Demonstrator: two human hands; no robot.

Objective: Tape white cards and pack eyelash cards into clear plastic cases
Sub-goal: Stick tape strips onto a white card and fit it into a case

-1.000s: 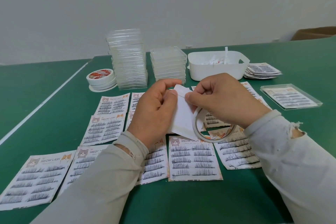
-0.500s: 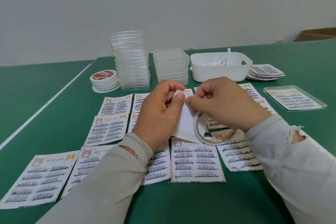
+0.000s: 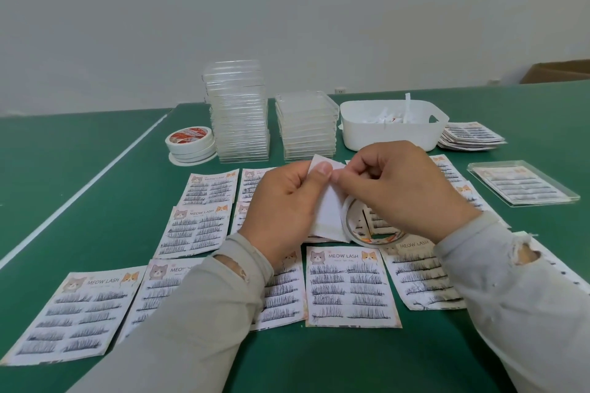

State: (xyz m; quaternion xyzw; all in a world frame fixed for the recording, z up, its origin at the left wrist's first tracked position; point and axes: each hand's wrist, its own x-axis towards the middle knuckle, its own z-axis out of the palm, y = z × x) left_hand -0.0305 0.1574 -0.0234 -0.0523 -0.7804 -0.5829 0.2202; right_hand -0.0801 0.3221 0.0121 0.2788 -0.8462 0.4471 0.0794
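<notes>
- While held up at frame centre, thin white rectangular card point(image 3: 329, 210): gripped along its left edge by left hand point(image 3: 285, 201), thumb pressed on the face near the top corner.
- Right hand point(image 3: 399, 188): thumb and forefinger pinched together at the card's upper right edge, apparently on a tape end; tape itself too thin to make out. Remaining fingers curled.
- Open ring of white tape roll point(image 3: 367, 230): hanging just below the right hand, beside the card's lower right, above the printed sheets.
- Key relation: card's long axis runs top to bottom in the frame, slightly tilted; pinch point sits at its top end, roll at its bottom end. Judged: next pull or press goes along that right edge, right hand nearer the work, left hand only steadying.
- Printed eyelash cards with cat logos point(image 3: 351, 287): laid flat in rows across the green table point(image 3: 95, 169), lower half of frame, unpacked.
- Two stacks of clear plastic cases point(image 3: 239, 112): upper centre, well apart from the hands.
- One filled clear case point(image 3: 523, 183): right of frame.
- White plastic tub point(image 3: 389, 128) of scraps: upper right.
- Spare tape rolls point(image 3: 190, 143): left of the stacks.
</notes>
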